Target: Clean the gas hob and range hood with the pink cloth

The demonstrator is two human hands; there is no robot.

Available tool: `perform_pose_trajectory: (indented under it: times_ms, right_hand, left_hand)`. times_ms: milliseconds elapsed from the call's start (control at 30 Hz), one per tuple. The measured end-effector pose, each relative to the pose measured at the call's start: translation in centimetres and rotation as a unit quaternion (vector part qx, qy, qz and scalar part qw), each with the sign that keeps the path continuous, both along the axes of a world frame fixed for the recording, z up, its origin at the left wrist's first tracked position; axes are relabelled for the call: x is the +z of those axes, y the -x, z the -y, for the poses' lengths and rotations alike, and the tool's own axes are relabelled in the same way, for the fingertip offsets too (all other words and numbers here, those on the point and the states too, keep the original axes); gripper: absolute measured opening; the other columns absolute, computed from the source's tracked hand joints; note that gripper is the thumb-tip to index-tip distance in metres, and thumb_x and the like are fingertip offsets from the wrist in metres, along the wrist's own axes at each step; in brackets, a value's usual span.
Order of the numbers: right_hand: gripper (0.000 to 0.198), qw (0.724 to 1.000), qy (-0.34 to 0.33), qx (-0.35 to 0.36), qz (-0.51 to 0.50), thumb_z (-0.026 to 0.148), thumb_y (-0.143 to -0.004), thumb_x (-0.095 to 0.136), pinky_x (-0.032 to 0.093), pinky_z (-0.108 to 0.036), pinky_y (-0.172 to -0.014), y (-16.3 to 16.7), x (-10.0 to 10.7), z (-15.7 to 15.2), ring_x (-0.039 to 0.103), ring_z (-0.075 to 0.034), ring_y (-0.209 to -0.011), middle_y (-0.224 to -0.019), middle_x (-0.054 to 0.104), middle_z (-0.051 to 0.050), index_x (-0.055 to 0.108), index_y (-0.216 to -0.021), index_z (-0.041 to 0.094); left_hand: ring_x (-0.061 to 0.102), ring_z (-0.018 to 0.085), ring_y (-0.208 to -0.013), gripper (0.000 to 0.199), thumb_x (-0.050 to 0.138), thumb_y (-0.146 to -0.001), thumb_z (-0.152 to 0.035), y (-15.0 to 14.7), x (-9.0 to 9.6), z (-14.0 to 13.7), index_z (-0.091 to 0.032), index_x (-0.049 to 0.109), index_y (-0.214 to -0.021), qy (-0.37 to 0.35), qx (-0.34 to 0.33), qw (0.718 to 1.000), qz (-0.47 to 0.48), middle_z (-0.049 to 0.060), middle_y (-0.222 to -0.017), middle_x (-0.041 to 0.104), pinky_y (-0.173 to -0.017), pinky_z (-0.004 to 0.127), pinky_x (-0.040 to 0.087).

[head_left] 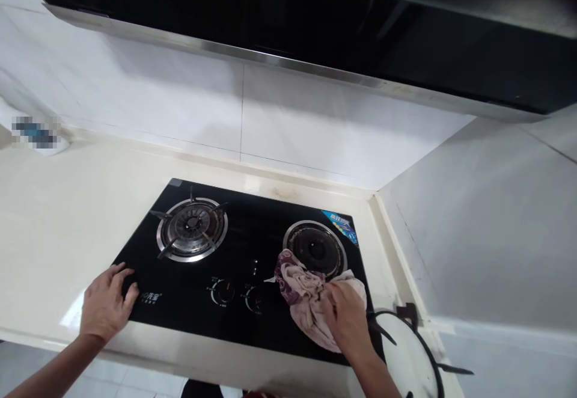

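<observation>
My right hand (343, 317) grips a bunched pink cloth (311, 314) with a purple patterned edge. The cloth lies on the black glass gas stove (189, 308), at the near rim of the right burner (315, 247), which has no pan support on it. Resting on the stove's front left corner is my left hand (108, 299), fingers spread, holding nothing. The left burner (193, 223) carries its pan support with several prongs. Two control knobs (223, 291) sit between the burners near the front. Part of the right fingers is hidden in the cloth folds.
A black pan support (430, 350) lies on the counter right of the stove, by the wall. The range hood (288, 25) hangs overhead. A white bottle or pack (56, 145) stands at the far left on the cream counter (67, 205). A blue sticker (341, 226) marks the stove's corner.
</observation>
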State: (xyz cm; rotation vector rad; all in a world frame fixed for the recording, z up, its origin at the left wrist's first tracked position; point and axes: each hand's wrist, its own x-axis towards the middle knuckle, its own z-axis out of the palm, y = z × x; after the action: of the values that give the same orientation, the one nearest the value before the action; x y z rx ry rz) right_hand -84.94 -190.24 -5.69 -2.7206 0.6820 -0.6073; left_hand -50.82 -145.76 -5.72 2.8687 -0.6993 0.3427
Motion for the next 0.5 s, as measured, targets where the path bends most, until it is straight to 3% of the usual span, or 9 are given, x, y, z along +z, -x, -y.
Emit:
perform_pose_trajectory:
  times_ms: [133, 300, 400, 500]
  right_hand:
    - [0.025, 0.998, 0.009, 0.025, -0.064, 0.039, -0.095, 0.051, 0.045, -0.051, -0.095, 0.0, -0.9, -1.9, 0.058, -0.033, -0.105, -0.110, 0.066, -0.014, 0.065, -0.107, 0.023]
    - [0.027, 0.997, -0.013, 0.034, -0.065, 0.038, -0.095, 0.049, 0.044, -0.052, -0.099, -5.3, -1.3, -5.0, 0.055, -0.034, -0.109, -0.115, 0.064, -0.016, 0.063, -0.109, 0.019]
    - [0.033, 0.998, -0.062, 0.007, -0.022, 0.036, -0.094, 0.049, 0.045, -0.050, -0.102, -8.1, -1.1, -5.5, 0.052, -0.033, -0.120, -0.128, 0.057, -0.018, 0.059, -0.120, 0.016]
    - [0.030, 0.992, -0.117, 0.046, -0.007, 0.032, -0.093, 0.049, 0.048, -0.045, -0.102, -9.1, -0.1, -4.4, 0.055, -0.028, -0.119, -0.126, 0.057, -0.015, 0.059, -0.118, 0.018]
  left_hand:
    - [0.049, 0.036, -0.129, 0.043, 0.033, -0.095, -0.043, -0.1, -0.2, -0.1, -0.015, 0.057, -0.117, -0.008, -0.001, 1.000, -0.004, 0.019, -0.138, 0.053, -0.103, 0.050, 0.042]
    - [0.050, 0.036, -0.127, 0.042, 0.035, -0.095, -0.042, -0.3, -0.6, -0.5, -0.015, 0.058, -0.117, -0.008, -0.003, 1.000, 0.001, 0.018, -0.137, 0.054, -0.102, 0.050, 0.042]
    - [0.050, 0.035, -0.126, 0.042, 0.035, -0.094, -0.042, -0.5, -0.9, -0.6, -0.015, 0.058, -0.116, -0.001, -0.005, 1.000, 0.009, 0.018, -0.135, 0.055, -0.102, 0.050, 0.043]
    - [0.052, 0.035, -0.123, 0.041, 0.037, -0.092, -0.042, -0.5, -1.0, -0.7, -0.016, 0.060, -0.114, 0.007, -0.001, 1.000, 0.015, 0.018, -0.134, 0.057, -0.100, 0.050, 0.043]
